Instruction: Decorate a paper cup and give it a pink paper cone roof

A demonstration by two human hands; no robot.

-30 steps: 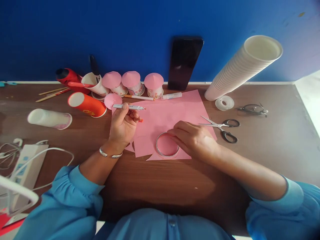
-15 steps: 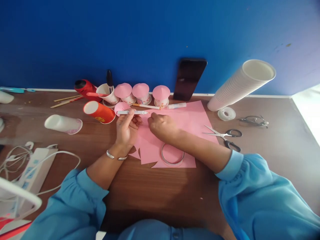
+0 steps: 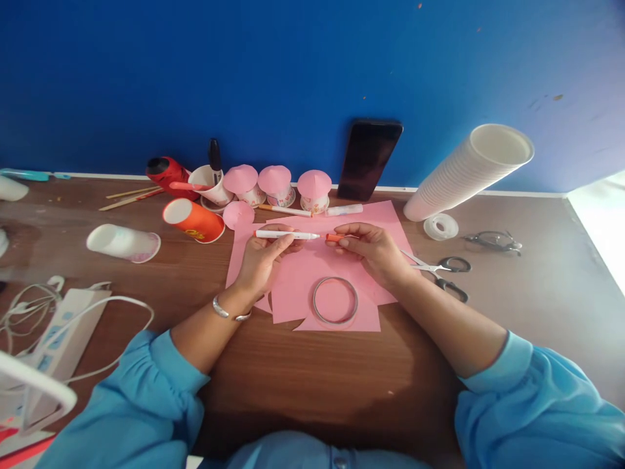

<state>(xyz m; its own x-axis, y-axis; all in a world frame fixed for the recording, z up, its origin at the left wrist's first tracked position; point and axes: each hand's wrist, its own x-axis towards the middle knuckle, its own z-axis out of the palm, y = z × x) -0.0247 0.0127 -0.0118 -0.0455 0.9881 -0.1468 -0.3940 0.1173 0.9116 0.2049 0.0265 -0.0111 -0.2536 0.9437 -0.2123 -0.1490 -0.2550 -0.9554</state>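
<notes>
My left hand [image 3: 263,260] holds a white marker [image 3: 286,234] between thumb and fingers, its bare tip facing right. An orange-red marker cap [image 3: 334,238] is pinched in my right hand [image 3: 375,251], a small gap away from the tip. Both hands are above overlapping sheets of pink paper [image 3: 297,286]. A thin metal ring [image 3: 335,320] lies flat on the paper, nearer to me. Behind my hands a second pen [image 3: 286,210] and a whitish tube [image 3: 344,210] lie along the far edge of the paper.
Small cups with pink cone tops [image 3: 274,179] line the wall beside a cup [image 3: 211,182] holding a black marker. A phone [image 3: 371,159] leans on the wall. At right are stacked paper cups [image 3: 469,172], tape [image 3: 441,227], scissors [image 3: 444,268] and glasses [image 3: 494,240]; at left, a power strip [image 3: 73,326].
My hands have moved apart and slightly toward me. My right hand has shifted right with the cap, which now shows clear of the marker tip. My left hand has moved right with the marker.
</notes>
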